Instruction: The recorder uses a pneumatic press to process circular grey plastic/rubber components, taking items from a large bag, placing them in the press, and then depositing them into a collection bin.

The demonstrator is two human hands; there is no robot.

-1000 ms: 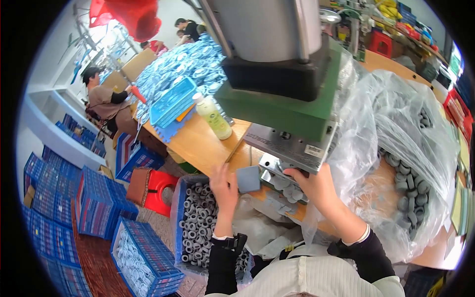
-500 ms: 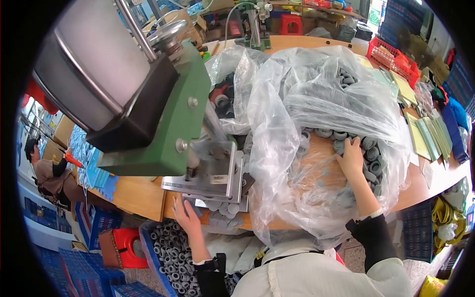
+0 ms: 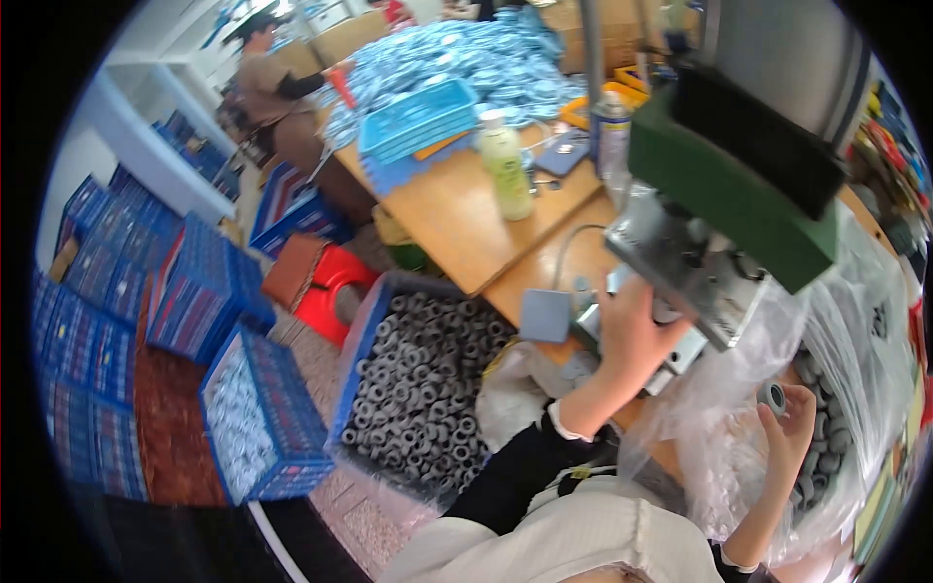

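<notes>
My left hand (image 3: 637, 330) reaches beneath the head of a green press (image 3: 729, 185), by its metal plate (image 3: 680, 262). Its fingers and thumb curve around a small, rounded, greyish thing, mostly hidden by the hand and the plate. Off to the right, my right hand (image 3: 792, 423) pinches a grey ring (image 3: 773, 398) between thumb and fingers, the hole showing. It is raised above the clear plastic bag (image 3: 709, 447), near many similar grey rings (image 3: 826, 428) lying in the bag.
A blue crate (image 3: 355, 389) full of grey rings stands on the floor beside the table. On the wooden table (image 3: 457, 228) are a bottle of yellowish liquid (image 3: 505, 170), a spray can (image 3: 612, 136) and blue trays (image 3: 418, 117). A person (image 3: 282, 92) stands by a light-blue heap (image 3: 457, 58); a red stool (image 3: 335, 287) is nearby.
The view has swung left. My left hand has moved from the table edge in under the press. My right hand has lifted out of the ring pile with a grey ring.
</notes>
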